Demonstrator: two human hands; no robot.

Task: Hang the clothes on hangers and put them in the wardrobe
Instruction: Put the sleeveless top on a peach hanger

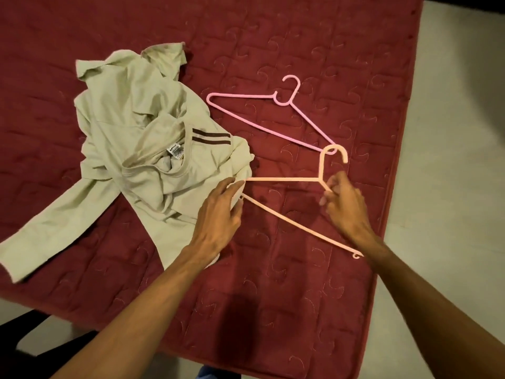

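Note:
A pale beige long-sleeved top (142, 149) with two brown stripes near its collar lies crumpled on the red quilted mattress (300, 283). A peach plastic hanger (284, 179) lies beside it, its left end at the top's edge. My left hand (218, 214) grips the fabric edge of the top around that end of the hanger. My right hand (344, 206) pinches the hanger's right arm just below the hook. A pink hanger (259, 124) lies flat farther back, untouched, its tip under the peach hook.
The mattress edge runs along the right side, with pale floor (451, 160) beyond it. Dark floor and a shadowed gap show at the lower left corner. No wardrobe is in view.

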